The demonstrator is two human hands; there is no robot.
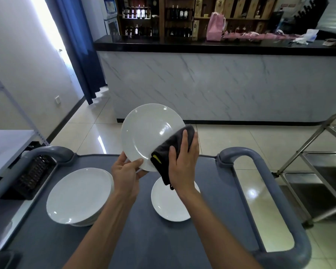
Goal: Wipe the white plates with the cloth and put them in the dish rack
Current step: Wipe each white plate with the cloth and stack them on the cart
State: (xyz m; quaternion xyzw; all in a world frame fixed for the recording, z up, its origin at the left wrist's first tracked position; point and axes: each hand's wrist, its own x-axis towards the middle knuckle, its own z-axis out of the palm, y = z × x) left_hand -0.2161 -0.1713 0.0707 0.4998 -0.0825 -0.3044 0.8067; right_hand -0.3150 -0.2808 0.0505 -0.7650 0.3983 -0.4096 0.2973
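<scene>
A white plate [147, 134] is held tilted up above the grey cart top [144, 230]. My left hand [126, 171] pinches its lower rim, thumb on the front face. My right hand [184, 162] holds a dark grey cloth [173, 148] with a yellow tag against the plate's right edge. On the cart's left lies a stack of white plates [80, 195]. A single white plate [171, 204] lies under my right wrist. A black slatted rack [33, 171] sits at the cart's left edge, partly hidden by the cart handle.
The cart has grey loop handles at left [52, 152] and right [260, 171]. A steel trolley [318, 171] stands to the right. A marble-fronted bar counter [221, 84] is ahead, a white shelf [6, 144] to the left.
</scene>
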